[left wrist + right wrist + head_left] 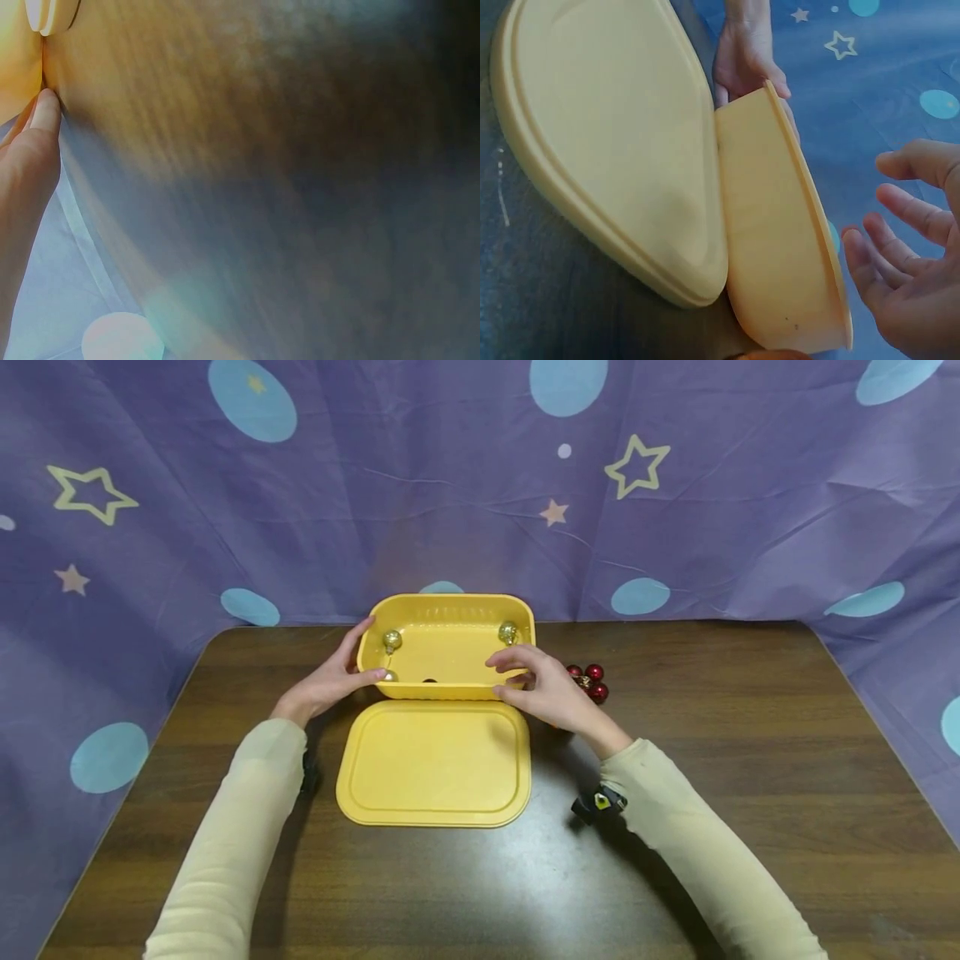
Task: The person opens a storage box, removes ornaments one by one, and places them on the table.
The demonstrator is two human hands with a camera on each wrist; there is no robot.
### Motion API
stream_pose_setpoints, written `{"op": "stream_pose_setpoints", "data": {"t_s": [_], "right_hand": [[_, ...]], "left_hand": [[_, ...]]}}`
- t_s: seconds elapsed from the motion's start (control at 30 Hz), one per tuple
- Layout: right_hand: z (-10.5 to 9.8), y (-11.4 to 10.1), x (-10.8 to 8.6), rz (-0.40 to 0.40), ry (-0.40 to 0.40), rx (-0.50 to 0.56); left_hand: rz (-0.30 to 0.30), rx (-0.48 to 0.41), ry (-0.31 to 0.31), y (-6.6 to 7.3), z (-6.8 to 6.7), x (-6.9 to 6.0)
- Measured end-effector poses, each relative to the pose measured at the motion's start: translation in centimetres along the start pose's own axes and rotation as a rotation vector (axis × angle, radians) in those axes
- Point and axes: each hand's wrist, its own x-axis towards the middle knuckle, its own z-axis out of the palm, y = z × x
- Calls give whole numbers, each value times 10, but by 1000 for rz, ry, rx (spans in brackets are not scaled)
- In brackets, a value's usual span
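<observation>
A yellow plastic box (450, 656) stands uncovered at the back of the table. My left hand (330, 685) grips its left end, thumb over the front rim and fingers along the side. Inside, gold baubles lie near the left wall (392, 640), by the right wall (508, 632) and in the front left corner, that one mostly hidden. Part of a small dark thing (430, 681) shows at the front wall. Over the box's right front corner hovers my right hand (551, 689), its fingers loosely bent and apart; the right wrist view shows nothing between them.
A yellow lid (435, 764) lies flat right in front of the box. Shiny red baubles (595, 672) are clustered on the table beyond my right hand, partly hidden by it. A purple patterned cloth (450, 485) hangs behind the table's back edge.
</observation>
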Motion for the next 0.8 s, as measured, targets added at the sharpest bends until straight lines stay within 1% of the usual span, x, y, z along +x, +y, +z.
{"op": "stream_pose_setpoints", "data": {"t_s": [0.2, 0.33, 0.53, 0.8], "right_hand": [[8, 0, 11, -51, -65, -32], [11, 0, 19, -62, -99, -52], [17, 0, 30, -78, -129, -84], [29, 2, 42, -77, -166, -92]], "left_hand": [[5, -17, -6, 0, 0, 1], [2, -17, -4, -1, 0, 2], [-8, -15, -4, -1, -1, 2], [-8, -15, 3, -3, -1, 2]]}}
